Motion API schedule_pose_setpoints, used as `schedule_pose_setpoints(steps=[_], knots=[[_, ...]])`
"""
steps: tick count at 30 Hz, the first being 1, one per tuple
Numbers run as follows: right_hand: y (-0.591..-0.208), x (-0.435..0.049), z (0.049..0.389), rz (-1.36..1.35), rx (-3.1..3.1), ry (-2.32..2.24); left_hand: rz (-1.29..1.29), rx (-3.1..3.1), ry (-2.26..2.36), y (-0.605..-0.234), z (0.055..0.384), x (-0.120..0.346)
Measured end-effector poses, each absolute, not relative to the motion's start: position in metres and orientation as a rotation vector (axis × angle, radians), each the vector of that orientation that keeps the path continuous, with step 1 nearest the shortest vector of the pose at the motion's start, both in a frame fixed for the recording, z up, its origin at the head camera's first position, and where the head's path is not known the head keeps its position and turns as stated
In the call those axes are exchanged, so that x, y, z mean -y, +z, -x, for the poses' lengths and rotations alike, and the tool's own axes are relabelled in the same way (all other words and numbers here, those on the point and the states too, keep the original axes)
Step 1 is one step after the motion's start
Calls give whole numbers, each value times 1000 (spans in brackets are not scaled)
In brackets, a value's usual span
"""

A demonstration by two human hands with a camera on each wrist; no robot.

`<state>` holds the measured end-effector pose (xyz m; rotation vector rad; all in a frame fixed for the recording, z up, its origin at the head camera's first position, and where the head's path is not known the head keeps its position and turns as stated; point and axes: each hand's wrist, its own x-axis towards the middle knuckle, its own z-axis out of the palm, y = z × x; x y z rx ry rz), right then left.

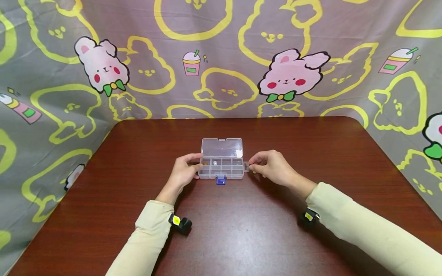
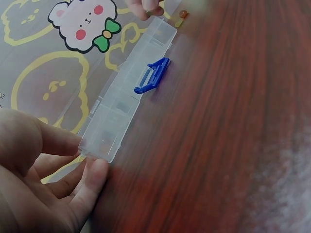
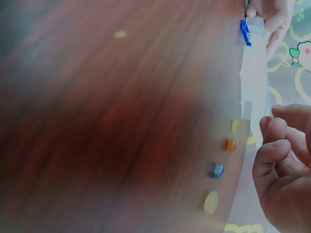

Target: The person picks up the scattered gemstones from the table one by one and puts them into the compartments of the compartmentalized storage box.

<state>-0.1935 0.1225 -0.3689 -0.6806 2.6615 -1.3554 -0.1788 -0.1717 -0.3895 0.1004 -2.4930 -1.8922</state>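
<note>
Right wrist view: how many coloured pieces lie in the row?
4: small yellow piece nearest the box, then orange piece, blue piece, oval yellow piece farthest; others may be hidden.

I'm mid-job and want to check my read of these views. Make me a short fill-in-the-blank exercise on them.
1. The compartment box has its lid ____, not closed.
2. The colour of the front latch is ____.
3. The left hand grips the box's ____ end.
4. In the right wrist view, the bluish piece lies between the pale yellow oval and the ____ piece.

Missing words: open; blue; left; orange.
</note>
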Motion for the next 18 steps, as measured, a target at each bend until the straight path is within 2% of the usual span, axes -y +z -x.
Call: schedule_pose_setpoints(steps=[18], knots=[[-365, -86, 206, 758, -2675, -1364, -98, 2486, -1894, -388, 178, 171]])
